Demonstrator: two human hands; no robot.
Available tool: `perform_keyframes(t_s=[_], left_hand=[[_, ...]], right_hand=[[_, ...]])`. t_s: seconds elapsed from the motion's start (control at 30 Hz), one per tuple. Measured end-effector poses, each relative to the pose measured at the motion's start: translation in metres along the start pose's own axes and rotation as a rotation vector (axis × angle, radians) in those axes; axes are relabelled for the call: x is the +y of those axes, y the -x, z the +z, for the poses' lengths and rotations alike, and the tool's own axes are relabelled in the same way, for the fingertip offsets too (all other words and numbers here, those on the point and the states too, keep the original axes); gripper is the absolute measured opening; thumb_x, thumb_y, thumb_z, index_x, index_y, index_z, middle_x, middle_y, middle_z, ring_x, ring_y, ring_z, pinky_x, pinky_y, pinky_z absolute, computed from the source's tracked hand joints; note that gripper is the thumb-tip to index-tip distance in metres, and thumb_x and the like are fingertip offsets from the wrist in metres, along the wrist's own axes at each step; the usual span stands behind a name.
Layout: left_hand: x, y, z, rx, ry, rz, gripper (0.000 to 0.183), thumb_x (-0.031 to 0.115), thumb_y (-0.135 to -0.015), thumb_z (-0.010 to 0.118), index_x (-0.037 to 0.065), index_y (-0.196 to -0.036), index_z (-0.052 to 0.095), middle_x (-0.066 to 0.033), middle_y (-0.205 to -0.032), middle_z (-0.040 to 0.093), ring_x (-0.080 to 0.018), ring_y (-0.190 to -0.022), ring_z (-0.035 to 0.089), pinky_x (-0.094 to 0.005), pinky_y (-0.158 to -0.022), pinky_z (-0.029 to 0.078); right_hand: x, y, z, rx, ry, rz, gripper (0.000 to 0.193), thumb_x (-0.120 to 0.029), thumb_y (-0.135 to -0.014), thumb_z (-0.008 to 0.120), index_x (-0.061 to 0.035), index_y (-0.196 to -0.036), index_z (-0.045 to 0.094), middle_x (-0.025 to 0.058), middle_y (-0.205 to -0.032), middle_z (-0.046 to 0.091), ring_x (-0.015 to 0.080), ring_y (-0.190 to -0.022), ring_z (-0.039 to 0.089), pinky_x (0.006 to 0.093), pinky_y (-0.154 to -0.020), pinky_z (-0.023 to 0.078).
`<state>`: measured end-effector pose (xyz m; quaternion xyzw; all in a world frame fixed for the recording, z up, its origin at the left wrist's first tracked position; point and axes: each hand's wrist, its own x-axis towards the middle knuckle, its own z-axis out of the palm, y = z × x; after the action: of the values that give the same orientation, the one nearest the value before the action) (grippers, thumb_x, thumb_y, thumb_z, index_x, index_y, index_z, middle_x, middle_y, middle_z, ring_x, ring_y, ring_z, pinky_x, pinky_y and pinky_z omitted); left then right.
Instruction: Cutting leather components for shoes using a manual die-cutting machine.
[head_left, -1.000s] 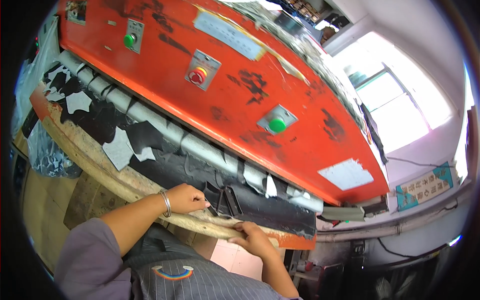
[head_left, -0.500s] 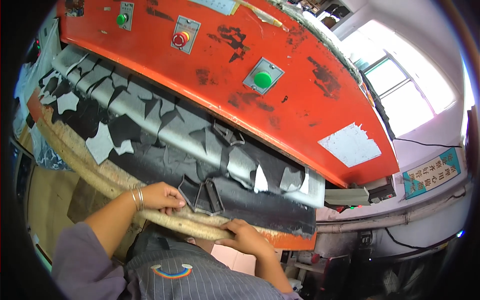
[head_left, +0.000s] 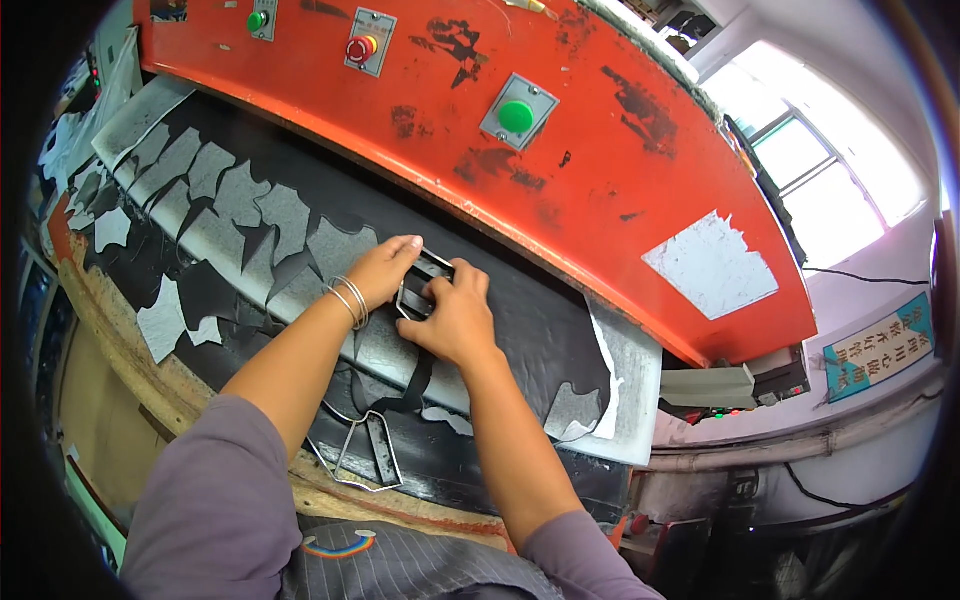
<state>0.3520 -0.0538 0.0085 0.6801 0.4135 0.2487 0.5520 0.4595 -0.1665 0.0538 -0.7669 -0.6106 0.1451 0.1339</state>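
Both my hands are on a metal cutting die (head_left: 428, 268), an open frame with thin walls. It lies on a black sheet (head_left: 520, 320) of leather-like material. My left hand (head_left: 385, 268) grips the die's far left side, thumb and fingers pinched on its rim. My right hand (head_left: 455, 318) curls round its near right side, partly hiding it. A second cutting die (head_left: 384, 452) rests on the black ledge nearer to me, touched by neither hand. Left of my hands, irregular cut-outs in the sheet show grey shapes (head_left: 240, 195).
A red press beam (head_left: 400, 130) with green buttons (head_left: 516, 117) and a red knob (head_left: 361, 48) spans the far side. Beneath it lies a white cutting board (head_left: 625, 400). White and black scraps (head_left: 162, 318) lie at the left, beside a worn tan front edge (head_left: 130, 350).
My hands have left the front edge and reached forward onto the far die. More of the white board and black sheet now shows from under the press beam.
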Motion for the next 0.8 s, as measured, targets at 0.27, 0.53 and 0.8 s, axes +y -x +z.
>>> perform_keyframes(t_s=[0.27, 0.53, 0.8], left_hand=[[-0.008, 0.054, 0.043, -0.400, -0.423, 0.340, 0.051, 0.052, -0.093, 0.047, 0.004, -0.099, 0.064, -0.0132, -0.096, 0.058, -0.0282, -0.094, 0.058, -0.0357, -0.083, 0.045], [-0.013, 0.125, 0.067, -0.215, 0.083, 0.487, 0.050, 0.035, -0.088, 0.064, 0.000, -0.122, 0.053, -0.0190, -0.119, 0.054, -0.0336, -0.114, 0.051, -0.0388, -0.098, 0.039], [-0.032, 0.158, 0.058, -0.160, -0.392, 0.649, 0.009, 0.015, -0.079, 0.066, 0.013, -0.088, 0.067, -0.0032, -0.096, 0.063, -0.0352, -0.114, 0.048, -0.0417, -0.095, 0.038]], right_hand=[[0.061, 0.100, 0.013, 0.087, -0.491, 0.112, 0.059, -0.042, -0.067, 0.075, -0.0009, -0.109, 0.067, 0.0208, -0.127, 0.045, 0.0355, -0.119, 0.040, 0.0410, -0.101, 0.036], [0.068, 0.134, 0.001, -0.147, -1.493, 0.371, 0.043, -0.031, -0.082, 0.060, 0.0041, -0.106, 0.065, 0.0110, -0.113, 0.053, 0.0225, -0.107, 0.051, 0.0329, -0.096, 0.036], [0.049, 0.055, -0.008, 0.184, -0.114, 0.287, 0.052, -0.046, -0.073, 0.067, -0.0008, -0.099, 0.069, 0.0274, -0.130, 0.044, 0.0378, -0.123, 0.036, 0.0432, -0.100, 0.037]])
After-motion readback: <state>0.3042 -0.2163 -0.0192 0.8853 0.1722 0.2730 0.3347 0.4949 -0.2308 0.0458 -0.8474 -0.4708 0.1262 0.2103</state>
